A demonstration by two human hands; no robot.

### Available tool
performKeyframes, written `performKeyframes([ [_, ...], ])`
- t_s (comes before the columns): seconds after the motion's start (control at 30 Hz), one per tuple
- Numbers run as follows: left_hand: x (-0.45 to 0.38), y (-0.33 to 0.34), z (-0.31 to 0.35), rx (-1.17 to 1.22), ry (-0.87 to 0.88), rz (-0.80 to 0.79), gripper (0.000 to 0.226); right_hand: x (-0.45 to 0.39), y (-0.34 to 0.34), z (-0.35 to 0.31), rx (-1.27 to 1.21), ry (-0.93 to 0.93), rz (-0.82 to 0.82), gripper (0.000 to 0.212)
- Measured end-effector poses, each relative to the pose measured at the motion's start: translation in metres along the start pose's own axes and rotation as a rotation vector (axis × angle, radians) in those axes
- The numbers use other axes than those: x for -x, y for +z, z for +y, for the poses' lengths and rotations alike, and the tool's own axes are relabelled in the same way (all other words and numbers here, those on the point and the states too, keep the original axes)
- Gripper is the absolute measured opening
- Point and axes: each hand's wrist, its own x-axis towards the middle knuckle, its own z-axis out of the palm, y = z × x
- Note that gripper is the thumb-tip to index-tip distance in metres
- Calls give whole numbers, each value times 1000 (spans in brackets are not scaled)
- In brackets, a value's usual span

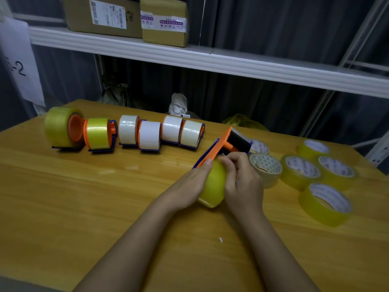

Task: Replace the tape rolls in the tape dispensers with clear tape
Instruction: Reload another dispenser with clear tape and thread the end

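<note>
- An orange and blue tape dispenser (219, 147) lies on its side on the wooden desk (84, 197), right of centre, with a black roller (240, 142) at its far end.
- A yellowish clear tape roll (212, 186) sits at the near end of that dispenser, between both hands.
- The left hand (189, 186) cups the roll's left side, fingers curled round it, with the fingertips reaching the dispenser's orange plate.
- The right hand (242, 178) grips the roll's right side, its fingers bent over the top by the orange hub; what the fingertips pinch cannot be told.
- Just right of the hands lies a paler clear roll (266, 168) flat on the desk, with another roll (260, 146) partly hidden behind the dispenser.
- Farther right, 4 yellowish clear rolls lie flat in a loose cluster: 1 at the back (313, 149), 2 in the middle (300, 171) (336, 171), 1 nearest (326, 204).
- Along the desk's far left side stands a row of 6 loaded dispensers: 2 with yellow tape (59, 127) (97, 133) and 4 with white tape (128, 129) (149, 135) (171, 128) (190, 133).
- Behind the desk runs a white shelf (189, 57) carrying 2 cardboard boxes (105, 15) (164, 22).
- A small white scrap (220, 239) lies on the desk between the forearms.
</note>
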Motion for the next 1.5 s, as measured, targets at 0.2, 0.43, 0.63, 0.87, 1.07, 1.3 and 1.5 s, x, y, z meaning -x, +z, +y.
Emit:
performKeyframes([
  [0.2,-10,8,-4,176,-32,10,78,0,2,3,31,-74,45,22],
  [0.43,-17,10,-2,313,-72,82,42,-7,4,4,82,-152,33,23],
  [0.63,-18,10,-1,411,-135,139,33,-9,4,0,150,-244,26,21],
  [0.87,-14,8,4,530,-165,118,36,-11,1,-2,191,-317,-9,22],
  [1.07,-15,3,7,687,-142,71,42,-15,0,-13,248,-435,42,18],
  [1.3,-10,-6,15,837,-182,-20,44,-13,1,-17,319,-545,54,14],
  [1.5,-8,-8,18,759,-163,-38,47,-13,1,-18,269,-572,86,17],
])
